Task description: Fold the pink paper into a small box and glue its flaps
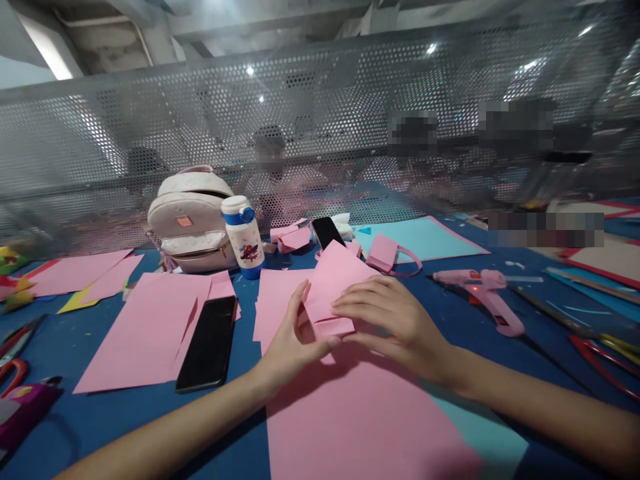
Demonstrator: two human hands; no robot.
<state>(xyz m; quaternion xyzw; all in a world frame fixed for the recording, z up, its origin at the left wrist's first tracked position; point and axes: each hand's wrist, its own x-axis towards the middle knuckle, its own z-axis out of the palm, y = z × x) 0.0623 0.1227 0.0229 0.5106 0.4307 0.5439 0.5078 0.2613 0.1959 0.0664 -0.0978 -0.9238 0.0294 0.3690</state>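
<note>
Between both hands is a small folded piece of pink paper [333, 283], tilted up, with a crease near its lower edge. My left hand [295, 330] grips its left side, thumb along the bottom fold. Across the right side lie the bent fingers of my right hand [395, 320], its thumb low at the fold. Larger pink sheets [340, 420] spread on the table beneath, over a light blue sheet [480, 427]. Further back sits a small pink paper bag [385, 253] with a curved strap.
A pink glue gun [480, 287] with a lit light and cord lies right, near red-handled scissors [600, 360]. Left are a black phone [207, 343], pink sheets [140, 327] and a purple object [27, 407]. Behind stand a bottle [245, 240], a white backpack [193, 220] and a perforated metal screen [330, 100].
</note>
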